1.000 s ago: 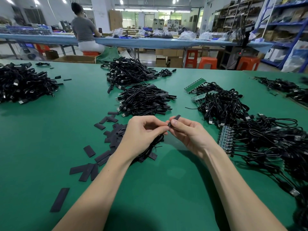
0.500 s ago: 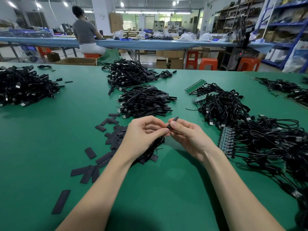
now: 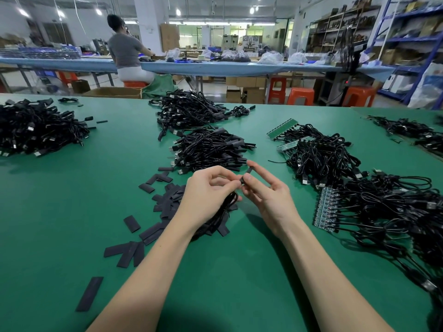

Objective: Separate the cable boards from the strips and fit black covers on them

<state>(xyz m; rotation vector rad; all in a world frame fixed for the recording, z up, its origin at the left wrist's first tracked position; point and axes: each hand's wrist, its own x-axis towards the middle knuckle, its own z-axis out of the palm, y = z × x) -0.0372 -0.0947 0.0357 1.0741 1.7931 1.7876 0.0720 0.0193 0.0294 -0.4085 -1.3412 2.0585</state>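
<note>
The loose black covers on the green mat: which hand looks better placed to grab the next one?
Probably the left hand. The loose black covers lie scattered on its side, just beside and under it. The right hand pinches the current black cover and sits nearer the cables still on the strip.

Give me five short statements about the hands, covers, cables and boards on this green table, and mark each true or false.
1. The right hand pinches a black cover between thumb and fingers. True.
2. The left hand lies flat and empty on the table. False: it is raised and holds a black cable.
3. Loose black covers lie on the table to the left of the hands. True.
4. The strip of boards with cables attached lies to the left of the hands. False: it lies to their right.
5. The seated person at the far table faces the camera. False: only their back shows.
</note>
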